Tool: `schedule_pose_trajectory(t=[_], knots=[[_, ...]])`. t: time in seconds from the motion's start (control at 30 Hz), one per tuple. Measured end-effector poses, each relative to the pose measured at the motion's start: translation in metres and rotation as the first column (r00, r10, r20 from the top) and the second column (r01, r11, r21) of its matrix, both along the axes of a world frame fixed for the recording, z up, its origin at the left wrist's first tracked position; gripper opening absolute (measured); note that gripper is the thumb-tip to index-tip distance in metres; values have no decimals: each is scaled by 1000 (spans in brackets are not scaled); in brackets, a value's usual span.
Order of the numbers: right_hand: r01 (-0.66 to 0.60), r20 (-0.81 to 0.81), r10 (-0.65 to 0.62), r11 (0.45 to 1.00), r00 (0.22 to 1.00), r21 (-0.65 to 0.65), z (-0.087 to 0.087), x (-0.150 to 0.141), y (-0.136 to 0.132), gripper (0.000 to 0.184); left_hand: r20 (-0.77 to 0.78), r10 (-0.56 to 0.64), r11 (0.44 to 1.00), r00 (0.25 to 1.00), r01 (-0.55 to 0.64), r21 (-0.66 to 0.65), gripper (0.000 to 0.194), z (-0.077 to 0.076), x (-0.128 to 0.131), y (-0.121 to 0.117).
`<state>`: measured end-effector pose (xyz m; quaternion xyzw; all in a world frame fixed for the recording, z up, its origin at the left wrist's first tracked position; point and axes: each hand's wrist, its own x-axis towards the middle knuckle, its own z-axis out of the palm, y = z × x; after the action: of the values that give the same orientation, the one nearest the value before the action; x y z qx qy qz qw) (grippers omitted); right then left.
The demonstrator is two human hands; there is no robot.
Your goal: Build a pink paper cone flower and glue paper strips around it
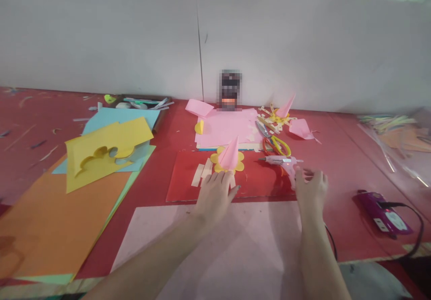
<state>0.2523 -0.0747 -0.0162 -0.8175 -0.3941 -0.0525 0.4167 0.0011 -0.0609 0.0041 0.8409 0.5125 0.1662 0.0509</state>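
Note:
My left hand lies palm down on the red board, fingers stretched forward at the near edge of a yellow paper flower. A pink paper cone stands on the flower's middle. Pale paper strips lie beside and partly under these fingers. My right hand is just right of the handle of a pink glue gun, which rests on its side on the board. Its fingers are loosely bent with a gap to the thumb; whether they touch the handle is unclear.
Scissors, pink paper sheets and another cone-topped flower lie behind the board. Yellow cut paper and orange sheets are at left. A purple power strip with a cord sits at right. A white wall stands behind.

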Motion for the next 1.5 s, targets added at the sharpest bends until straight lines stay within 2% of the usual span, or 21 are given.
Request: schedule_pose_trajectory(t=[0.1,0.23,0.37,0.47,0.57,0.67,0.8,0.9,1.03,1.2,1.37,1.5], knots=[[-78,-67,71,992,995,-101,-11,2,0,40,55,52,998,997,-54,22,12,3,-5,7],[-121,0,122,979,993,-163,-18,-1,3,51,77,146,989,986,-148,27,8,6,-15,19],[-138,24,144,977,989,-166,-17,-3,3,49,77,240,968,968,-244,58,7,8,-29,33],[-137,-8,137,985,991,-106,-14,-5,3,43,122,265,959,956,-275,74,13,7,-35,39],[-110,-71,109,994,992,-13,-9,-10,4,40,180,208,973,961,-223,66,17,4,-33,42],[-134,-152,139,990,979,47,-5,-16,6,39,273,125,989,954,-142,45,21,6,-25,45],[-197,-214,204,979,955,54,-5,-21,8,42,410,42,993,911,-84,85,26,23,-10,56],[-199,-262,200,980,944,31,-7,-22,9,45,500,28,986,866,-107,131,27,41,3,66],[-207,-353,196,978,915,5,-11,-21,11,47,485,51,986,873,-120,114,15,53,14,76],[-218,-348,207,976,915,8,-10,-23,11,47,486,26,985,874,-104,134,6,60,15,81],[-218,-353,212,976,911,25,-8,-24,11,49,485,21,993,874,-73,89,5,66,15,82],[-218,-382,206,976,901,12,-9,-24,11,48,466,16,999,885,-36,33,14,66,16,82]])
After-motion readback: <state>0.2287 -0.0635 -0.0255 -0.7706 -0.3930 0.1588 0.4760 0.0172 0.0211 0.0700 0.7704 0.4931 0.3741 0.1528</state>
